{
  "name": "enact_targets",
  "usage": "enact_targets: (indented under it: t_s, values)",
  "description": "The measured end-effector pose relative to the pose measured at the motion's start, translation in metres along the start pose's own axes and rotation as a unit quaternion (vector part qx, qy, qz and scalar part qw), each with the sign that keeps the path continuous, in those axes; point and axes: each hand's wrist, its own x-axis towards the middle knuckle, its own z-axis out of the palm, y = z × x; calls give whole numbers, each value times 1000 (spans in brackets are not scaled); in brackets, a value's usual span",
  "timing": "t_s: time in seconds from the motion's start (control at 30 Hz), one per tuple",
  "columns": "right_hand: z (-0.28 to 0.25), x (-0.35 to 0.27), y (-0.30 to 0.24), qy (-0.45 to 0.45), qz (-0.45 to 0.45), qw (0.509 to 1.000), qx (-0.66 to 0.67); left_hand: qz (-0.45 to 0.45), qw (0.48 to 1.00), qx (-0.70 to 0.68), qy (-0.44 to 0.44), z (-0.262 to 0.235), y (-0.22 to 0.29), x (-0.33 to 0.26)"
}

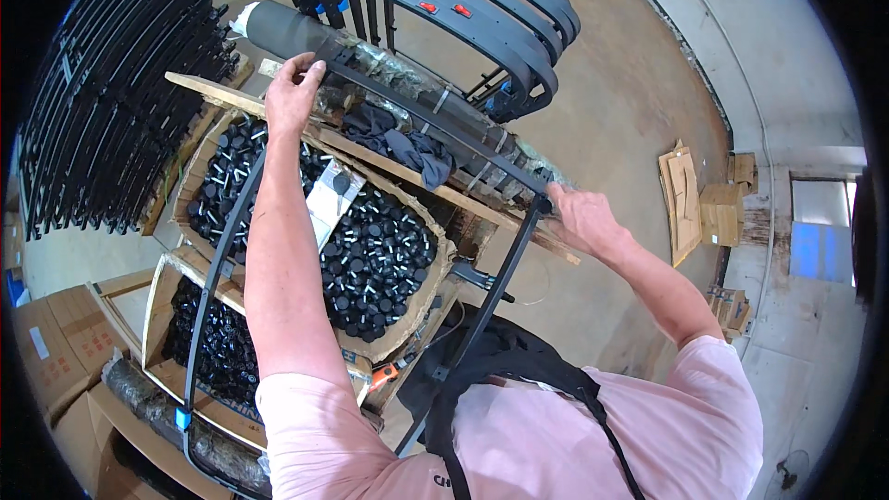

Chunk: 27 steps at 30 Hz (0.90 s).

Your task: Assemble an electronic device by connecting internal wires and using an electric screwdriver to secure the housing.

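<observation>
A dark metal frame (435, 120) made of long bars lies across the open boxes before me. My left hand (291, 97) is at its far left corner, thumb and fingers pinched together; whatever is between them is hidden. My right hand (585, 220) grips the right corner, its fingertips beside a small black round piece (544, 206) there. One side bar (482, 315) runs from that corner down toward my body; another bar (220, 259) passes left of my left forearm. Under the frame, a cardboard box holds many black round-headed bolts (375, 259), with a white packet (333, 199) on top.
A second box holds small black parts (211, 343). Dark cloth (398, 143) lies by a wooden plank (435, 183) and a wrapped roll (278, 32). Curved black frames (444, 0) stand beyond; black racks (120, 102) are stacked left. An orange-handled tool (384, 375) lies near my body.
</observation>
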Motion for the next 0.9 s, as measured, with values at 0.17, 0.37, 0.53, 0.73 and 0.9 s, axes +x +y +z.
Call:
enact_targets:
  t_s: [0.17, 0.37, 0.53, 0.73, 0.9]
  values:
    - [-5, 6, 0, -73, 15, 994, -83, 26, 1000, 14, 1, 1, -1, 0]
    - [4, 13, -8, 29, 24, 998, 42, 54, 998, -11, -22, 5, -9, 2]
    - [10, 18, -6, -11, 65, 997, 37, 44, 995, 85, -35, 2, 9, -6]
    - [14, 18, -8, 25, 51, 998, 29, 21, 959, 273, 72, -5, 35, -7]
    - [21, 17, -4, 40, 65, 996, 38, -163, 932, 228, 228, -91, 15, 2]
